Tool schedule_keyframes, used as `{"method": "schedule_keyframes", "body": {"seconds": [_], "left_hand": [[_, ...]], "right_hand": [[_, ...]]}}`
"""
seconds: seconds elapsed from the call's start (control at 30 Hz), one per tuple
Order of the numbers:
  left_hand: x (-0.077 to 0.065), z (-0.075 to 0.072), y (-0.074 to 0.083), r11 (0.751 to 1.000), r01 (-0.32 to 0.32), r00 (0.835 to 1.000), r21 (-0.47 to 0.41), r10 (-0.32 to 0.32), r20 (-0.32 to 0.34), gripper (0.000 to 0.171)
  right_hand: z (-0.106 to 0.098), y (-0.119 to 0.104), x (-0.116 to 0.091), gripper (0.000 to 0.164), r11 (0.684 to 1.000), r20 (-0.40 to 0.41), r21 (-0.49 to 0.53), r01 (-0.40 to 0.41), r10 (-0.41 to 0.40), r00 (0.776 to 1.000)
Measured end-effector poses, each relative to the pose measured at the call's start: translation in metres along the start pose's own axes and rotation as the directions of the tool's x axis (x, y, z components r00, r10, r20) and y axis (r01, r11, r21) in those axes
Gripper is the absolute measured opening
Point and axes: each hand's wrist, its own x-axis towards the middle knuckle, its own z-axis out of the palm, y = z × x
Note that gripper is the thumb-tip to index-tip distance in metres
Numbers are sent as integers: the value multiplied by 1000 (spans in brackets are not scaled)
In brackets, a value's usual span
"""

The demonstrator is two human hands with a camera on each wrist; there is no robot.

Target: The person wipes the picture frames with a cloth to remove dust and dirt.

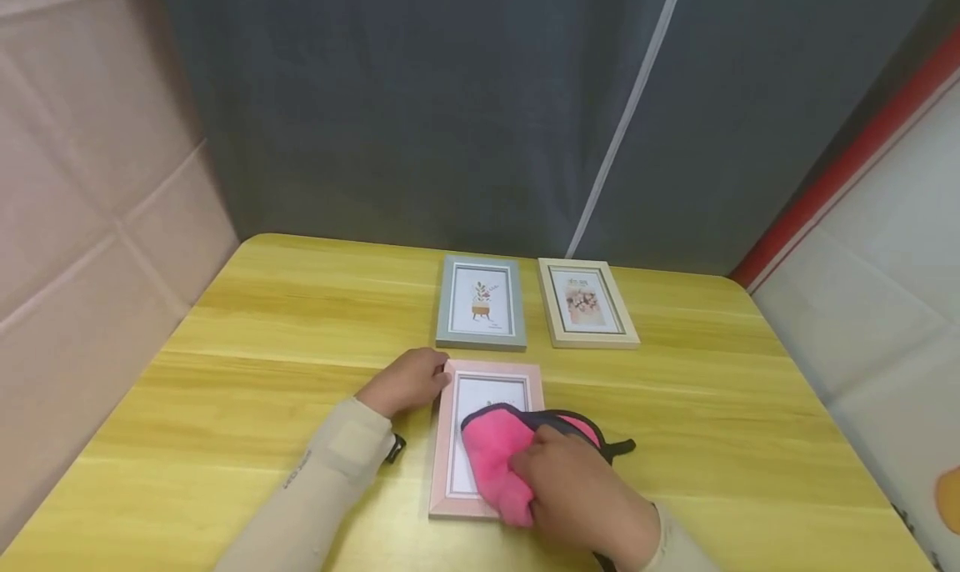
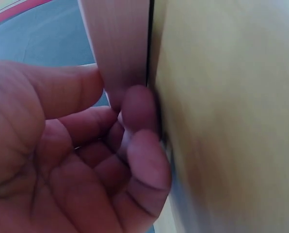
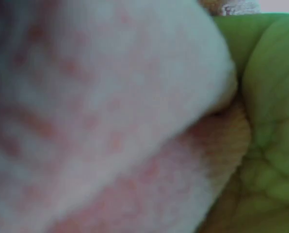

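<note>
A pink picture frame lies face up on the table near its front. My left hand holds that frame by its upper left corner; the left wrist view has the thumb against the frame's edge and the fingers curled beside it. Bunched in my right hand is a pink cloth with dark trim and a dark strap loop. The cloth rests on the frame's glass and covers much of its lower right part. Blurred cloth folds fill most of the right wrist view, against the palm.
Behind the pink frame lie a grey-blue picture frame and a cream picture frame, both face up. A dark panel stands along the back edge of the yellow wood-grain table. Pale walls flank both sides.
</note>
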Motion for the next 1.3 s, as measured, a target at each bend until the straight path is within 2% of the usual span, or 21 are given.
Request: {"method": "schedule_keyframes", "body": {"seconds": [0.2, 0.47, 0.67, 0.77, 0.83, 0.9, 0.93, 1.13, 1.3], "left_hand": [[1, -1, -2, 1000, 2, 1000, 7, -2, 2, 28], [2, -1, -3, 1000, 9, 1000, -1, -9, 9, 27], [3, 0, -5, 999, 35, 999, -21, -35, 10, 28], [2, 1, -5, 997, 53, 999, -53, -53, 7, 28], [0, 0, -5, 996, 58, 998, -70, -58, 8, 29], [0, 0, -5, 995, 62, 998, -77, -62, 4, 30], [-1, -1, -5, 995, 67, 998, -80, -67, 4, 30], [-1, -2, -3, 991, 77, 997, -113, -75, 18, 32], [-1, -3, -1, 986, 96, 995, -137, -93, 24, 31]], "right_hand": [[1, 15, 24, 17, 997, -25, -24, -70, 69, 997], [-3, 31, 46, 16, 984, -50, 43, -172, 174, 983], [-10, 43, 53, 18, 957, -30, 170, -234, 242, 970], [-23, 53, 47, 20, 944, -73, 195, -265, 284, 956], [-29, 59, 44, 19, 944, -135, 160, -289, 311, 941], [-29, 64, 44, 20, 937, -160, 128, -324, 342, 926], [-27, 66, 46, 20, 939, -163, 105, -326, 340, 926], [-6, 60, 59, 15, 963, -126, -58, -265, 256, 958], [-3, 48, 65, 10, 949, -103, -157, -272, 258, 961]]}}
